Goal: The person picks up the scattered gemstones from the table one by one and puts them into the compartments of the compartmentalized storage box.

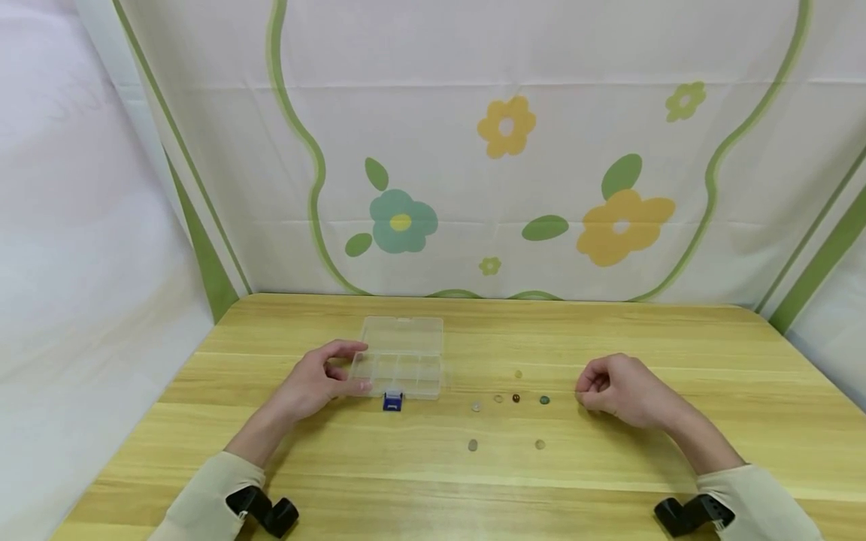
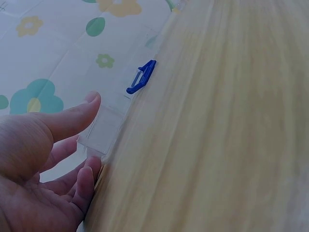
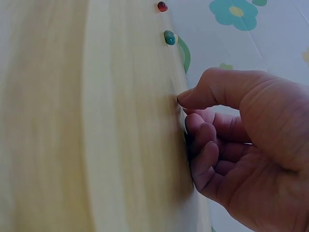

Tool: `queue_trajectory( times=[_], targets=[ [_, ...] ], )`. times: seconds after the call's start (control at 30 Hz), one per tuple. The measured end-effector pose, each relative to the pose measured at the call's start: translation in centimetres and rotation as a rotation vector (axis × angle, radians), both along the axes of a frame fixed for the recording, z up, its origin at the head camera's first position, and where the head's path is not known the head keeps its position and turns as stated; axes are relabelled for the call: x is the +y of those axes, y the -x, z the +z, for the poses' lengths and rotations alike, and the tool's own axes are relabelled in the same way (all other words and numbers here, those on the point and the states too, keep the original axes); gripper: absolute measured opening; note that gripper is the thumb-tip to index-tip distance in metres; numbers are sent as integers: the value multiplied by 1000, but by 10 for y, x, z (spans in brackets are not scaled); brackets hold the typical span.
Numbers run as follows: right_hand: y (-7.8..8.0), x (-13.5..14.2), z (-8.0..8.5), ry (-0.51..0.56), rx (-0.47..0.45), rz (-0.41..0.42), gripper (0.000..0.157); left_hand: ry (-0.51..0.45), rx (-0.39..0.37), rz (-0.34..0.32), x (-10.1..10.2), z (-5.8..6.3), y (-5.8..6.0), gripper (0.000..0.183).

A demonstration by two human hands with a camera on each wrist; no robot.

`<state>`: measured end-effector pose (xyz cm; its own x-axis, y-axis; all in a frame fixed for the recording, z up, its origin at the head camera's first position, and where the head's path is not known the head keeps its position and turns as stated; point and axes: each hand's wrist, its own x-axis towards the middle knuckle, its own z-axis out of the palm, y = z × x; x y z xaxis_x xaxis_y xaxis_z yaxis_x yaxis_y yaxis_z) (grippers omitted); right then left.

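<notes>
A clear plastic organizer box (image 1: 408,376) stands with its lid (image 1: 404,335) raised back and a blue latch (image 1: 392,401) at its front. My left hand (image 1: 313,382) grips the left end of the box, thumb at the front corner and forefinger near the hinge. To the right, my right hand (image 1: 625,387) rests low at the table with curled fingers, thumb tip (image 3: 186,99) close to the forefinger. I cannot tell whether something small sits between them. Nearest to it lies a green stone (image 1: 544,400), with a dark red-brown stone (image 1: 516,398) beyond.
Several other small pale stones lie about the table, among them a grey one (image 1: 473,445) and a beige one (image 1: 540,444) nearer the front. The wooden table (image 1: 433,496) ends at a flowered cloth (image 1: 433,150) behind.
</notes>
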<state>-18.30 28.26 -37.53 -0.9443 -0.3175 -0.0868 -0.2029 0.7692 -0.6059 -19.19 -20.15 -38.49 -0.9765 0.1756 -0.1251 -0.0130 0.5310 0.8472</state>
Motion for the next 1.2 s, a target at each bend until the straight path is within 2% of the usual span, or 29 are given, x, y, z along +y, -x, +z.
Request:
queue_trajectory(
  times=[0.3,0.8,1.2],
  targets=[
    [-2,-3,1,-25,10,-23,7,-1,11,-5,-1,0,0,67],
    [-1,0,-2,-5,10,-20,8,14,8,5,1,1,-1,67],
    [0,0,3,193,50,8,9,19,21,0,1,1,0,66]
  ],
)
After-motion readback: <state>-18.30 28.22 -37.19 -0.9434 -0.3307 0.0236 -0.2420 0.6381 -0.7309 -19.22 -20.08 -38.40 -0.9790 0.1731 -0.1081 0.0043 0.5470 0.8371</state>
